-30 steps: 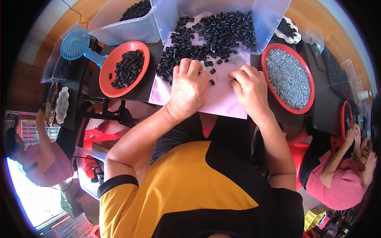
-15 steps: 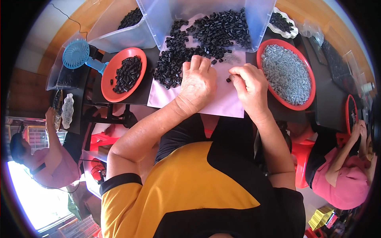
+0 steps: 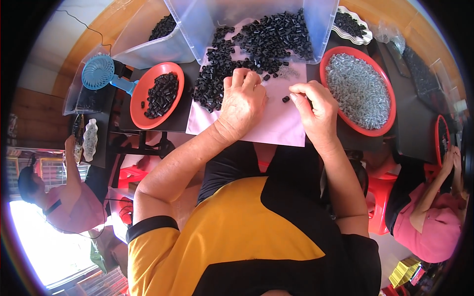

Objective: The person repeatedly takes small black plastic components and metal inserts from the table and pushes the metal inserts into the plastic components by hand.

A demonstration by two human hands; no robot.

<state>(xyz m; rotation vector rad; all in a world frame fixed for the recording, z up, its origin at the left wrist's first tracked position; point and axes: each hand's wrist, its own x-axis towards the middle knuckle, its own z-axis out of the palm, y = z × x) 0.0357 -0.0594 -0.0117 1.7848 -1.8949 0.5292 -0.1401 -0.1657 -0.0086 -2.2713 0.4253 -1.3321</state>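
Step in hand, as I judge it from my remote end, is one-by-one handling of small black pcs (image 3: 217, 79). L hand (image 3: 243, 98) is curled at the near edge of their heap, fingertips mostly hidden, so I can't tell if it pinches sth. R hand (image 3: 318, 106) has thumb & index tips close to each other; a single black piece (image 3: 286, 99) is just beside the thumb tip, above or on pink cloth (image 3: 281, 128), and I can't tell if it is gripped. Next move, I think, calls for a light, square pinch, b/c such round pcs may roll.

Surface, L to R: blue fan (image 3: 98, 72), orange plate (image 3: 140, 116) w/ more black pcs, dark table (image 3: 182, 111), clear box (image 3: 323, 29) w/ the cloth running into it, red basin (image 3: 368, 132) full of clear parts (image 3: 358, 93).

Room, L to R: co-worker in pink (image 3: 71, 212), red stool (image 3: 379, 202), yellow crate (image 3: 404, 271), 2nd co-worker (image 3: 434, 222) at far R
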